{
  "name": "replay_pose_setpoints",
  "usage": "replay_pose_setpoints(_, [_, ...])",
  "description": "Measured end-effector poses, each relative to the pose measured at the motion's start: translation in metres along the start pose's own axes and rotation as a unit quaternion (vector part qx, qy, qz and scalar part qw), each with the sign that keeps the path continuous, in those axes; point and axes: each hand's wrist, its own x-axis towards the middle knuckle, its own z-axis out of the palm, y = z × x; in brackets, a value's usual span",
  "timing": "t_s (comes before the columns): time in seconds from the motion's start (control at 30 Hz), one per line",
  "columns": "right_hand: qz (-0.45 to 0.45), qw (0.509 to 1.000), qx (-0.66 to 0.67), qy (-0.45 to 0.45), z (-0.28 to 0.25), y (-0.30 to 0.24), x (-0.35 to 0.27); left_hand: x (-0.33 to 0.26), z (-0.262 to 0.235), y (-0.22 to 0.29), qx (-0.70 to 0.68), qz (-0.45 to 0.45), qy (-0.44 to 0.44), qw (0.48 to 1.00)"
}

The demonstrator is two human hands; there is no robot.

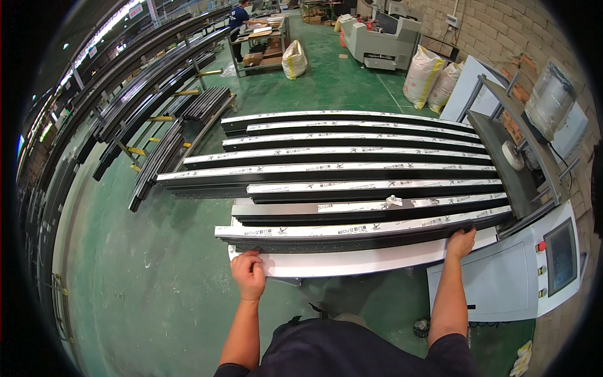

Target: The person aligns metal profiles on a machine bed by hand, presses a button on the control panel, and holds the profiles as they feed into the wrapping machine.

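Closest to me lies a stack of long dark profile bars point(352, 242), its top covered with printed white film. My left hand point(249, 274) is closed, its curled fingers at the lower near edge of this stack, close to the left end. Toward the right end my right hand point(461, 244) has its fingers bent against the near side of the same stack; the fingertips are partly hidden. Beneath the stack, a white strip of tabletop point(358, 261) shows between my hands. Beyond it, several more film-topped bar stacks point(326, 169) lie roughly parallel, with a crumpled white scrap point(394, 200) on one.
A machine panel with a screen point(560, 257) and red button stands at the right, beside a metal frame point(534, 147). Racks of dark bars point(151, 119) fill the left. Farther off are sacks point(424, 75), a grey machine point(383, 41) and a person point(239, 22) at a bench.
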Motion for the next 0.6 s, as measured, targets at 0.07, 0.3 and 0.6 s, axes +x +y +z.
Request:
replay_pose_setpoints(0.07, [0.002,1.000,0.006,-0.010,-0.003,-0.002,0.000,-0.003,-0.007,-0.006,-0.224,-0.159,-0.018,0.961])
replay_pose_setpoints(0.3, [0.030,0.999,0.030,-0.008,-0.010,-0.012,-0.002,0.063,-0.067,0.071,-0.628,-0.131,-0.106,0.760])
replay_pose_setpoints(0.6, [0.003,0.999,0.037,-0.004,-0.007,-0.008,-0.003,0.150,-0.145,0.190,-0.683,0.074,-0.321,0.651])
